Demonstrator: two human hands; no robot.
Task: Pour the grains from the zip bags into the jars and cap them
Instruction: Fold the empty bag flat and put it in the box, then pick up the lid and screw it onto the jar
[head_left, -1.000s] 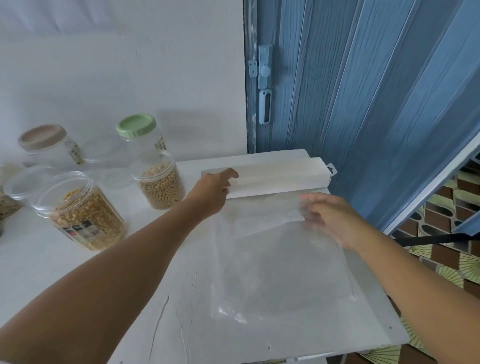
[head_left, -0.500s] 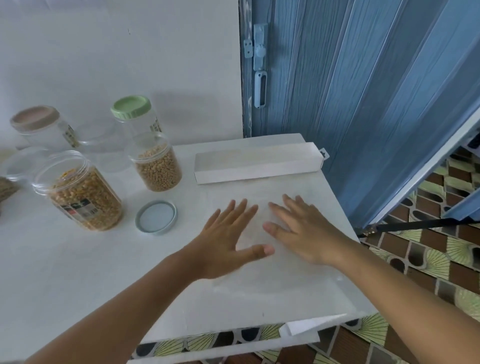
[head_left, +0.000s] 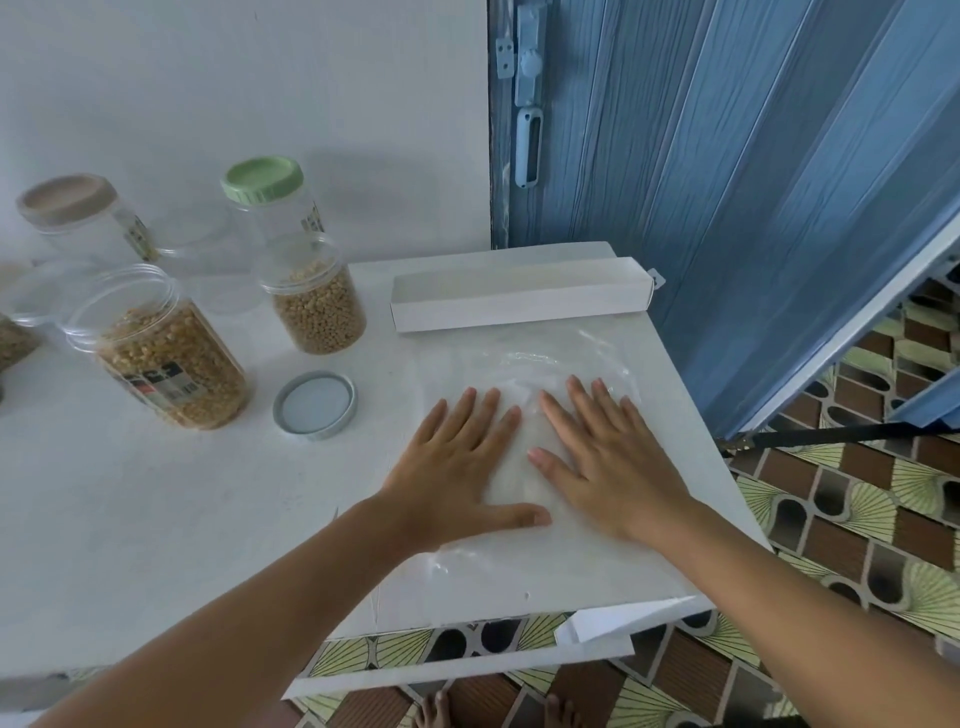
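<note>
Zip bag (head_left: 524, 364), clear and empty, lay flat on the white worktop (head_left: 156, 519), toward its 3 o'clock side. Both hands pressed down on it, palms flat, fingers straight and spread. Left hand (head_left: 462, 467) sat on the bag's 9 o'clock part, right hand (head_left: 608, 457) just beside it at 3 o'clock; the thumbs were close but apart. The bag's wrinkled far edge showed at 12 o'clock of the fingertips.

Long white box (head_left: 519, 301), open at the top, lay just beyond the bag at 12 o'clock. White wall behind; blue folding door (head_left: 727, 156) at 1 o'clock; patterned floor tiles (head_left: 857, 519) below the worktop edge at 4 o'clock.

Grey lid (head_left: 315, 402) lay loose at 9 o'clock of the left hand. Uncapped jar (head_left: 318, 301) holding pale round grains stood at 11 o'clock of the lid. Larger uncapped jar (head_left: 166, 348), yellow kernels inside, stood at 9 o'clock of that. Green-capped jar (head_left: 270, 208) and beige-capped jar (head_left: 78, 218) stood by the wall, both looking empty. Contents of the jars at the far 9 o'clock edge could not be made out.
</note>
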